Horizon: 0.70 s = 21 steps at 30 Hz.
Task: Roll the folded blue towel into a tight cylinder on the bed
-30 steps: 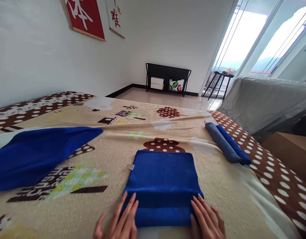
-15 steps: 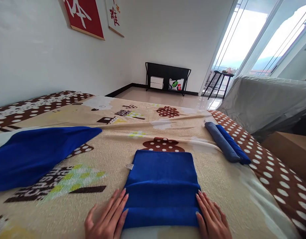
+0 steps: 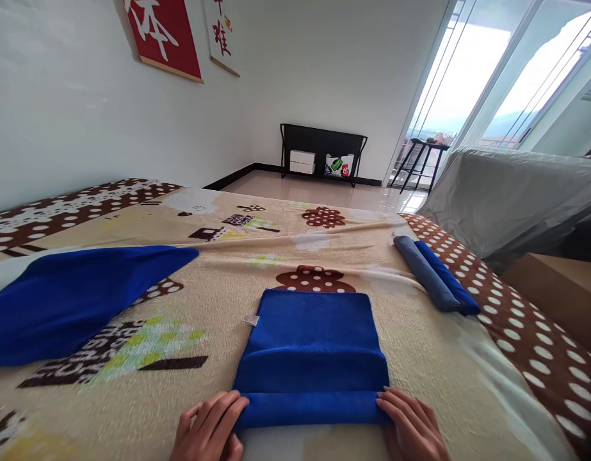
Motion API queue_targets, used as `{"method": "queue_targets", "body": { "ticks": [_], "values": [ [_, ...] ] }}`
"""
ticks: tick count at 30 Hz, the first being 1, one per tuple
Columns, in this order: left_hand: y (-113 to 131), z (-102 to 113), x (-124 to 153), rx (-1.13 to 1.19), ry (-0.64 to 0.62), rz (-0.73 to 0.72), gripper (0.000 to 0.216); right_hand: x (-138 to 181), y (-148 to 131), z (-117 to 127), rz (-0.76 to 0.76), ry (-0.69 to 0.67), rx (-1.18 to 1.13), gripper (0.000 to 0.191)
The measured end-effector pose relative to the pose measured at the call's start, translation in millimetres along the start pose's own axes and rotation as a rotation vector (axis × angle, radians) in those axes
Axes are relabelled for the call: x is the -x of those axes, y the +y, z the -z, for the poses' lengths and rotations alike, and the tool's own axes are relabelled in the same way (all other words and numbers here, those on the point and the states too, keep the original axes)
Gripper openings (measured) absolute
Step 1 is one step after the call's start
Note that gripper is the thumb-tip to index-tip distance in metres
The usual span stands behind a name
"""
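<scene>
A bright blue towel (image 3: 312,326) lies in front of me on the patterned beige blanket (image 3: 257,262), its near end turned up into a roll (image 3: 308,407). My left hand (image 3: 209,428) curls around the left end of that roll. My right hand (image 3: 410,428) curls around the right end. Both hands sit at the bottom edge of the view, wrists cut off.
A spread blue towel (image 3: 79,294) lies at the left. Two rolled towels (image 3: 434,275), one grey-blue and one bright blue, rest at the right by the polka-dot border. A grey covered sofa (image 3: 511,198) and a cardboard box (image 3: 559,294) stand right; a black shelf (image 3: 323,152) stands by the far wall.
My fingers went from flat beside the towel's folded end to curled around it. The near end has been rolled further away from me into a tighter roll.
</scene>
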State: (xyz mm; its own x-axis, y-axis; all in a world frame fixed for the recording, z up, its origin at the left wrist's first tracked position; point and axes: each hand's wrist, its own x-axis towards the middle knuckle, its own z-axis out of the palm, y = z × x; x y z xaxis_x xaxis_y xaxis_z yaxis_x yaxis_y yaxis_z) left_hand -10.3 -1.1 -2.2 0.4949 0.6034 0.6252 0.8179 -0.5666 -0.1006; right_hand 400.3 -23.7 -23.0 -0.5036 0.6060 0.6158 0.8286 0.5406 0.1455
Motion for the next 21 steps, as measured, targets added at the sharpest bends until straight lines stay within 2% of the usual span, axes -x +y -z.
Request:
{"method": "queue_targets", "body": {
  "ticks": [4,7,10,13,15,18,19,21],
  "values": [
    [-1,-9,-11,-0.015,-0.005,0.058,0.041,-19,-7,-3,-0.167,-0.010,-0.105,0.034],
    [-3,-6,-12,-0.001,-0.018,0.052,0.035,-27,-11,4,-0.244,-0.016,-0.130,0.032],
    [-5,0,-3,0.055,-0.065,0.058,0.028,-24,-10,13,-0.194,-0.054,-0.156,0.032],
    [-3,1,7,0.065,-0.108,0.100,0.031,-16,-8,16,-0.141,-0.123,-0.156,0.034],
    [5,-1,5,-0.011,-0.082,0.167,0.032,-16,-13,10,-0.182,-0.088,-0.073,0.034],
    [32,-5,-14,-0.104,0.035,0.252,0.034,-30,-40,-8,-0.278,0.073,0.086,0.038],
    [43,-7,-24,-0.083,0.056,0.205,0.035,-39,-52,-14,-0.254,0.119,0.093,0.040],
    [63,-13,-43,-0.004,0.055,0.024,0.039,-59,-73,-24,-0.121,0.156,0.046,0.040]
  ]
}}
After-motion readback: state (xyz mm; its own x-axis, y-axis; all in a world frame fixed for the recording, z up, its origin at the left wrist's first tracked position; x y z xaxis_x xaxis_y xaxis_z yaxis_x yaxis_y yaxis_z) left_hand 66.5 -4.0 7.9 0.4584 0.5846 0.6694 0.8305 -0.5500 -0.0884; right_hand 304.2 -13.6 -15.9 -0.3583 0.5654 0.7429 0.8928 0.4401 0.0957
